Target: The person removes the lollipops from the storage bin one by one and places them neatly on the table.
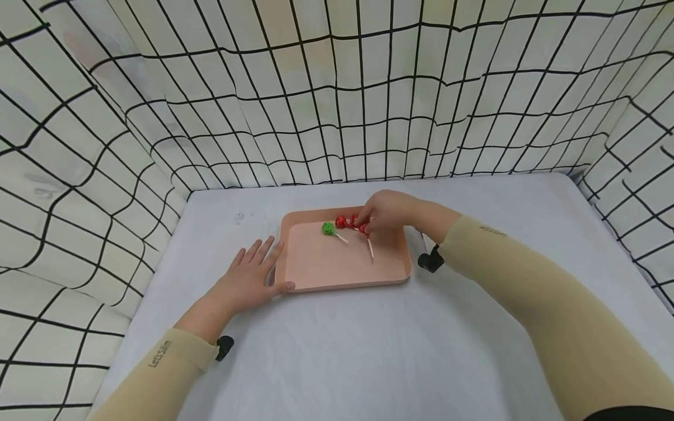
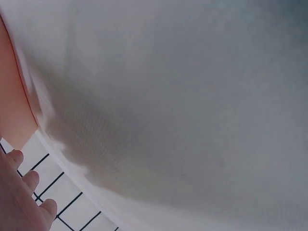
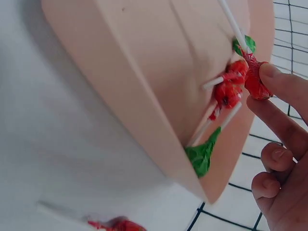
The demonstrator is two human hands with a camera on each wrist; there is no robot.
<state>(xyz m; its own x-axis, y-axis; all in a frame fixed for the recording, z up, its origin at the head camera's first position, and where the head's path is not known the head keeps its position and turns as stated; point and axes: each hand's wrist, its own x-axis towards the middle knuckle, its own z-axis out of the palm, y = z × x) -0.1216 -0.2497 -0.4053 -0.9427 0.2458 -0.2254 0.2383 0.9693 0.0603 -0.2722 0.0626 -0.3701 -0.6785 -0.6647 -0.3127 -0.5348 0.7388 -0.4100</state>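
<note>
A shallow pink tray point(image 1: 337, 270) lies on the white-covered table. My left hand point(image 1: 253, 282), fingers spread, touches the tray's left edge; its fingertips point(image 2: 31, 179) show in the left wrist view. Over the tray's far side, my right hand point(image 1: 392, 209) pinches a red-wrapped lollipop point(image 3: 256, 82) between thumb and finger, its white stick angled away. Beneath it lie two more red lollipops point(image 3: 228, 95). A green lollipop point(image 1: 329, 228) rests left of them. In the right wrist view another green lollipop point(image 3: 204, 156) sits in the tray's corner, hidden by my hand in the head view.
Outside the tray, a red lollipop point(image 3: 126, 224) lies on the white cloth, partly cut off by the frame. Black wire mesh point(image 1: 363, 105) stands along the back and both sides of the table. Small black devices point(image 1: 432, 260) are strapped at both wrists.
</note>
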